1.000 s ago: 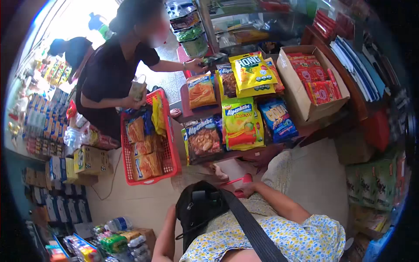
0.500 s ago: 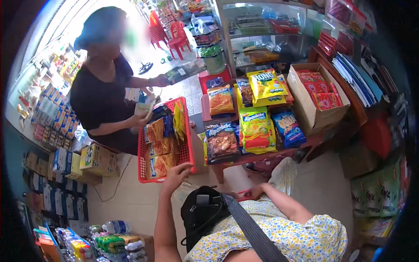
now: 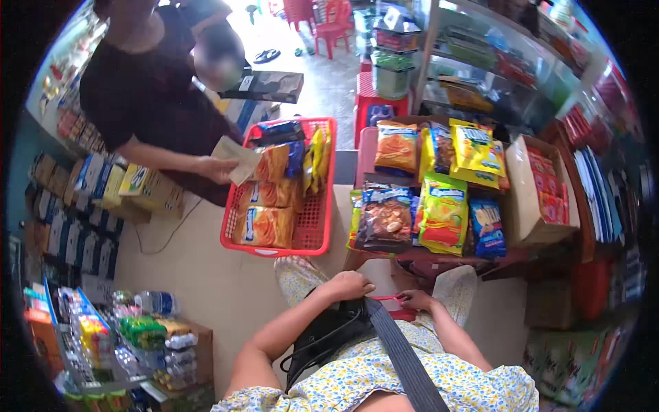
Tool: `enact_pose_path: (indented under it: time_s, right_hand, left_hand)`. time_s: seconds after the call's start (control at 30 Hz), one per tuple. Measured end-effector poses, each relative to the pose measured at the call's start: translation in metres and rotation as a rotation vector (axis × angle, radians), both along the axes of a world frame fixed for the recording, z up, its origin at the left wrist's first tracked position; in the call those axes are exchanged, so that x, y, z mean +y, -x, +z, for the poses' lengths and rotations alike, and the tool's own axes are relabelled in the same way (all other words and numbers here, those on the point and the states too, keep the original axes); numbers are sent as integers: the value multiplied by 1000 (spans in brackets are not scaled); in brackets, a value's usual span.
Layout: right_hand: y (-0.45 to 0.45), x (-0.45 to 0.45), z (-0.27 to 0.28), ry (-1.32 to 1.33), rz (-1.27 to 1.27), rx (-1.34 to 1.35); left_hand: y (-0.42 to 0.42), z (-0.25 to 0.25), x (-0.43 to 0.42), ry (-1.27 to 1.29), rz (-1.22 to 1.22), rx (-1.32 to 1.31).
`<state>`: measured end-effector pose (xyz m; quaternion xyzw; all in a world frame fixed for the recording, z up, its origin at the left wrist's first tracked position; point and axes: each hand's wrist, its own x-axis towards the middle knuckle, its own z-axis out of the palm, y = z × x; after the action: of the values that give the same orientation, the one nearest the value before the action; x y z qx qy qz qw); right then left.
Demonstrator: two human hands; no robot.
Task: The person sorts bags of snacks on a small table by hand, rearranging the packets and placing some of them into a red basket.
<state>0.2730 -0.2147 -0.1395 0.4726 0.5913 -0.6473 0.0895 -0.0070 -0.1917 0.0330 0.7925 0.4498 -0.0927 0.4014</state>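
Two hands of ours work close in: the left hand (image 3: 349,285) lies at the top of the bag (image 3: 322,336), fingers bent, and we cannot tell whether it grips anything; the right hand (image 3: 415,300) seems to pinch the edge of a red item (image 3: 403,315), just short of the near edge of the table (image 3: 453,259). We would do well to steady the red item with the right fingertips and press the bag against us with the left palm, since the strap (image 3: 405,350) runs close beside both and could snag. On the table, a brown pack (image 3: 388,216) lies at the near left corner, a green pack (image 3: 443,213) and a blue pack (image 3: 488,230) along the near edge, an orange pack (image 3: 396,145) at the far left corner, and a carton (image 3: 525,192) at the right edge. Beyond the left edge, another person's hand (image 3: 218,169) holds paper (image 3: 239,159) over the basket (image 3: 302,251), crowding that side; the table's near edge limits our forward room.
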Motion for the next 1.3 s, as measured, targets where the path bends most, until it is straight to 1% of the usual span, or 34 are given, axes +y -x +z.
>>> enact_pose_path:
  time_s: [0.07, 0.1, 0.17, 0.23, 0.27, 0.33, 0.37, 0.4, 0.43, 0.47, 0.5, 0.53, 0.57, 0.6, 0.63, 0.7, 0.73, 0.8, 0.83, 0.87, 0.93, 0.97, 1.0, 1.07, 1.1, 1.13, 1.2, 1.23, 1.27, 1.3]
  right_hand:
    - [-1, 4, -4, -188, 4, -22]
    - [-1, 7, -9, -184, 21, -22]
    - [-1, 14, -19, -300, 74, -52]
    - [1, 24, -18, -245, 49, -39]
    - [2, 30, -22, -265, 109, -116]
    - [10, 45, 3, -292, 187, -138]
    - [9, 55, -9, -326, 268, -92]
    - [15, 56, -6, -336, 262, -77]
    - [21, 61, -2, -371, 140, -18]
    - [25, 66, 1, -406, 14, 41]
    - [30, 65, -7, -588, 24, -12]
    - [28, 53, -40, -682, -9, 7]
    - [20, 48, -64, -773, -39, 18]
    - [21, 43, -6, -507, -25, -52]
    - [12, 39, -3, -515, -34, -54]
    - [-8, 14, -4, -360, 217, -74]
    - [-18, 10, -5, -355, 233, -74]
    - [-26, 21, -4, -368, 301, -71]
    - [-27, 28, 5, -438, 265, -126]
    - [-25, 31, 12, -456, 280, -112]
    - [-29, 31, 21, -514, -67, -140]
    - [-39, 34, -11, -534, -91, -35]
    - [-42, 33, -15, -549, -87, -30]
    - [-42, 33, -17, -538, -6, -129]
    - [-46, 30, -18, -497, 19, -110]
    - [-45, 30, -22, -494, 19, -111]
    - [-44, 27, -31, -508, 178, -147]
    - [-45, 25, -36, -497, 175, -152]
    - [-44, 26, -42, -514, 157, -122]
    - [-43, 27, -42, -533, 139, -90]
  left_hand:
    - [12, -10, -4, -33, 72, -46]
    - [17, -13, -5, -19, 123, -44]
    - [30, -13, -3, 1, 181, -39]
    - [48, -1, -5, 54, 236, 59]
    - [55, 5, -9, 81, 254, 109]
    - [68, 16, -20, 108, 322, 91]
    - [72, 19, -24, 84, 289, 183]
    - [74, 20, -33, 93, 357, 170]
    - [75, 20, -42, 91, 423, 157]
    - [77, 13, -48, 125, 414, 121]
    - [74, 12, -57, 130, 440, 93]
    - [70, 9, -62, 133, 457, 58]
    - [64, 3, -65, 137, 402, 45]
    - [58, -2, -65, 148, 354, 34]
    - [43, 16, -61, 149, 340, 98]
    - [32, -5, -60, 149, 367, 16]
    - [20, 15, -55, 97, 309, 85]
    - [15, 8, -42, 72, 209, 135]
    - [8, 31, -33, 94, 182, 128]
    - [7, 33, -28, 80, 203, 138]
    - [4, 33, -9, -65, 81, 52]
    - [-2, 44, -1, -119, 54, 68]
    - [-6, 42, 7, -134, 60, 70]
    - [-12, 24, 23, -149, 88, -14]
    - [-17, 23, 30, -46, 132, -78]
    - [-22, 21, 32, -43, 132, -79]
    - [-34, 20, 38, -171, 67, -69]
    - [-42, 17, 41, -81, 137, -77]
    - [-49, 16, 44, -73, 133, -80]
    - [-55, 18, 46, -197, 160, -112]
